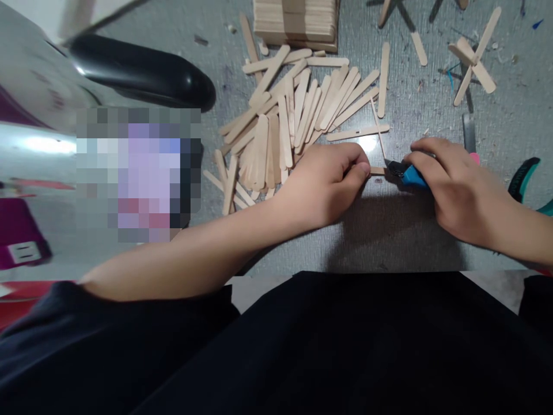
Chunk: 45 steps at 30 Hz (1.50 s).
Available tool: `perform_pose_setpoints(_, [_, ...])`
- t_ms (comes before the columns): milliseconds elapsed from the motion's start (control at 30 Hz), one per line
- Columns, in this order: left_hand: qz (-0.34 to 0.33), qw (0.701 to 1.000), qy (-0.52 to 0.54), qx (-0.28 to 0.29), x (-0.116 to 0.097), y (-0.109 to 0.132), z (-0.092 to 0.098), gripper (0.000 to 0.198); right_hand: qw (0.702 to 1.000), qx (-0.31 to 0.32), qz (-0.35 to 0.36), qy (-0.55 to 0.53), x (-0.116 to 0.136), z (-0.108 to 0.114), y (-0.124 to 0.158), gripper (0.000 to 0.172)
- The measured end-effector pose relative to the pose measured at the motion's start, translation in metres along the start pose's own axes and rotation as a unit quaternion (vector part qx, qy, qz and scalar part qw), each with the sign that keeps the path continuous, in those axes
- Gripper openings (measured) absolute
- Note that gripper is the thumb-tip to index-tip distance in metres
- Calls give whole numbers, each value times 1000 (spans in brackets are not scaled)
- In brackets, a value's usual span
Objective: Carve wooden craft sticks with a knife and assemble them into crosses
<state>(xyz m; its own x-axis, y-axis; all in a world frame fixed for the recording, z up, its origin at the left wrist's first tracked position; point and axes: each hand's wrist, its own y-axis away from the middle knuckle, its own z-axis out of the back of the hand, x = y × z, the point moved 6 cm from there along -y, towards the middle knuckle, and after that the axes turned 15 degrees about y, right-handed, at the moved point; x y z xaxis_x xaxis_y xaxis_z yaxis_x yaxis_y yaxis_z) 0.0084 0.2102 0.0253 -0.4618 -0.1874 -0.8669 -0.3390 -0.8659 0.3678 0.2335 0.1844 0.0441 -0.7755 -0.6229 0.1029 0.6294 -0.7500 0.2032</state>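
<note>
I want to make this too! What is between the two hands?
In the head view, a short craft stick piece bridges the gap, running from the left hand to the black nose of the blue-handled cutter in the right hand.

Here's a hobby craft corner: a grey worktop (389, 242) strewn with loose craft sticks (294, 115), a neat stack (296, 23) behind, a glued stick cross (473, 57), and a blue cutter (412, 176).

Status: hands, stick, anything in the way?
Left hand pinching short wooden stick. Right hand gripping blue-handled cutter, tip at the stick's end. Loose stick pile beyond left hand, apart from cutter.
</note>
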Motion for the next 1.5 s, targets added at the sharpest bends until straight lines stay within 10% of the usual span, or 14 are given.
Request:
perform_pose_setpoints(433, [2,1000,2,8,1,-1,0,30,1000,15,14,-9,-3,-1,-2,77])
perform_pose_setpoints(733, [2,1000,-29,3,1,0,-2,27,994,90,-14,-63,-4,11,-5,37])
perform_pose_setpoints(1500, [-54,990,-133,0,7,13,-11,31,990,135,15,-46,-4,3,-19,43])
